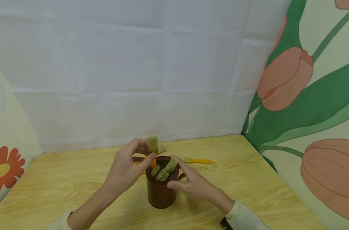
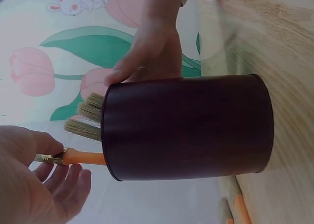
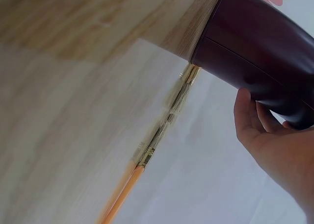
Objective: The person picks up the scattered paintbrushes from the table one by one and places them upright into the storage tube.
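Note:
A dark brown cylindrical cup [image 1: 161, 195] stands upright on the table, with several paintbrush heads [image 1: 170, 167] showing at its mouth, bristles up. My left hand [image 1: 125, 166] pinches another paintbrush [image 1: 152, 145] near its metal band. That brush points bristles up, and in the left wrist view its orange handle [image 2: 86, 158] reaches down past the cup's rim. My right hand [image 1: 196, 183] holds the cup near the rim, thumb on the near side and fingers behind. The right wrist view shows those fingers [image 3: 244, 111] against the cup's side wall.
Behind the cup to the right, a paintbrush [image 1: 201, 161] with an orange handle lies on the wooden table [image 1: 76, 188]. The bristles of another brush [image 1: 161, 149] show just behind the cup. A white sheet [image 1: 120, 70] hangs at the back, and a tulip-patterned wall [image 1: 329, 124] stands at right.

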A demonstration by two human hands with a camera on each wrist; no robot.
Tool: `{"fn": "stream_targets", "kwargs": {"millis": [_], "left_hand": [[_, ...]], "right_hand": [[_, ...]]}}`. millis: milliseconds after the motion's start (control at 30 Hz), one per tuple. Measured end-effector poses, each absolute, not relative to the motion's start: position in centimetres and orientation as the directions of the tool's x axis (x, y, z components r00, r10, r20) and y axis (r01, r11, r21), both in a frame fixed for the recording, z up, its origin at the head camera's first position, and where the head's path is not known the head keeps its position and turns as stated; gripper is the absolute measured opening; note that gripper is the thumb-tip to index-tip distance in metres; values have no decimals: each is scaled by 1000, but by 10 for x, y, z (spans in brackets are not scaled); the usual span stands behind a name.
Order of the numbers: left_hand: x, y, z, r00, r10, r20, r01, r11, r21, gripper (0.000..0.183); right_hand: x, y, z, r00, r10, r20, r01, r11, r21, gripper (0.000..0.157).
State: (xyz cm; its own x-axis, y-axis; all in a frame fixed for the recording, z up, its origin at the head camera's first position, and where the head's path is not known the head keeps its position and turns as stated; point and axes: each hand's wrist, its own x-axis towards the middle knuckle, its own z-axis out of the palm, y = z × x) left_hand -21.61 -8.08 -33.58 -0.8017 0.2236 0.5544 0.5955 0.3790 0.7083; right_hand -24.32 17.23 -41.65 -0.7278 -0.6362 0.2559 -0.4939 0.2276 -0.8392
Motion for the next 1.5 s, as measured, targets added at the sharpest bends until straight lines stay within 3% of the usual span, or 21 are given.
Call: {"fn": "stream_targets", "kwargs": {"millis": [167, 533, 1067, 1500], "left_hand": [[-217, -84, -342, -846, 253, 470, 533, 446, 719, 18], [-224, -91, -353, -813, 363, 455, 581, 556, 594, 22], [-225, -96, -362, -815, 436, 382, 579, 580, 573, 17], [-224, -102, -359, -783, 525, 333, 611, 548, 571, 23]], "right_hand": [[-244, 172, -416, -731, -637, 243, -484, 233, -844, 69], [-242, 173, -416, -750, -627, 211, -461, 267, -847, 73], [-243, 173, -417, -747, -625, 227, -472, 259, -843, 74], [-246, 173, -417, -734, -634, 244, -491, 245, -836, 74]]}}
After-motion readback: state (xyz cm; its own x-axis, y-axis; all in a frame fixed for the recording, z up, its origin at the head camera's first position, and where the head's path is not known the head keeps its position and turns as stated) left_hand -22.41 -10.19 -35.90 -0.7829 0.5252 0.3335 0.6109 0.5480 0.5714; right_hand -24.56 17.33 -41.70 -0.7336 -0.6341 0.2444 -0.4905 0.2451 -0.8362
